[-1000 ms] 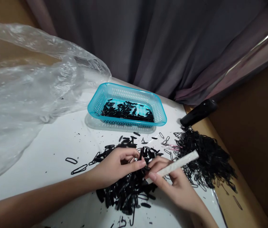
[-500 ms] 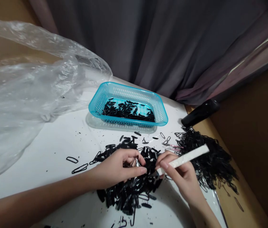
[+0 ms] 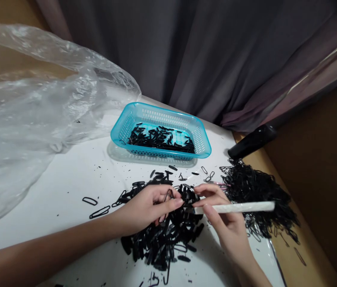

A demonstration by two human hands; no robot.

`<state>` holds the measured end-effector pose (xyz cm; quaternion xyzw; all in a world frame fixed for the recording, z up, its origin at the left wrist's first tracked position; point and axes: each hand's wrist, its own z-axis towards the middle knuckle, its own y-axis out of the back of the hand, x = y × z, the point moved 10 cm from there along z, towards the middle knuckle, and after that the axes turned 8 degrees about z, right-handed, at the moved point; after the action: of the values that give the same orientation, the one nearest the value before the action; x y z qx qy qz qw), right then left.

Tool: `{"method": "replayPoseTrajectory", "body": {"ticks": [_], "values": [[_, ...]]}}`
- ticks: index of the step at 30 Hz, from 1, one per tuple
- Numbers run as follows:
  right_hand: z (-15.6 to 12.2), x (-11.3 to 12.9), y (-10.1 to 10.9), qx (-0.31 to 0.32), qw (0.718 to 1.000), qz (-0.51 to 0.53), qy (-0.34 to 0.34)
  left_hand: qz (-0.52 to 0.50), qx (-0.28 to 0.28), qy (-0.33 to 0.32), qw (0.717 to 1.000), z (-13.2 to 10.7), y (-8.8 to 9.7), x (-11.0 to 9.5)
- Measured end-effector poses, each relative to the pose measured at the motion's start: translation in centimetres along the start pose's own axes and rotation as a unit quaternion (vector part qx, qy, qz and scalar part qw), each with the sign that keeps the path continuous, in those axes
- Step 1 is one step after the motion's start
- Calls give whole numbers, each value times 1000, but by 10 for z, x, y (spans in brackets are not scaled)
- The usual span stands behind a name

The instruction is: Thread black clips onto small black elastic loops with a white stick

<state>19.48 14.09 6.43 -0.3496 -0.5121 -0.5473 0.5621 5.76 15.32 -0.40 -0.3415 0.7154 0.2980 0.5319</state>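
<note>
My left hand [image 3: 159, 203] is closed over a heap of small black oblong pieces [image 3: 162, 247]. A thin black elongated loop [image 3: 168, 194] sticks out among its curled fingers. In my right hand [image 3: 225, 215], pinched between thumb and fingers, is a white stick-like tool [image 3: 249, 207], its far end pointing right. The tool's left end reaches close to my left fingertips, over the heap. What sits exactly at that end is too small to make out.
Behind the heap stands a blue perforated basket [image 3: 161, 152] with black pieces inside. To the right lie a tangled pile of black loops [image 3: 264, 195] and a black cylindrical object [image 3: 252, 141]. Clear plastic sheeting [image 3: 31, 119] covers the left; a dark curtain [image 3: 144, 48] hangs behind.
The white tool has swung from tilted up at the right to nearly level. My right fingers have loosened and spread slightly; my left thumb has risen a little, showing the black loop more.
</note>
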Motion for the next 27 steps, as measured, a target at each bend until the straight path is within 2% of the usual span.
{"method": "replayPoseTrajectory", "body": {"ticks": [9,14,19,21,25,27], "values": [[-1,-9,-5,-31,995,74,-67,13,2,13,1000,-1,-1,0],[0,-7,-4,-15,998,19,-51,17,1,2,1000,1,0,-1],[0,-3,-1,-27,999,-12,-17,9,-3,-14,1000,-1,3,-5],[-1,-1,-1,-35,999,-13,-8,-6,-4,-32,999,-2,4,-9],[-2,-3,-2,-30,999,-15,-19,-58,-42,-64,995,-2,11,-14],[-2,-4,-5,-18,999,-19,-22,-116,-14,-60,991,-1,5,-12]]}}
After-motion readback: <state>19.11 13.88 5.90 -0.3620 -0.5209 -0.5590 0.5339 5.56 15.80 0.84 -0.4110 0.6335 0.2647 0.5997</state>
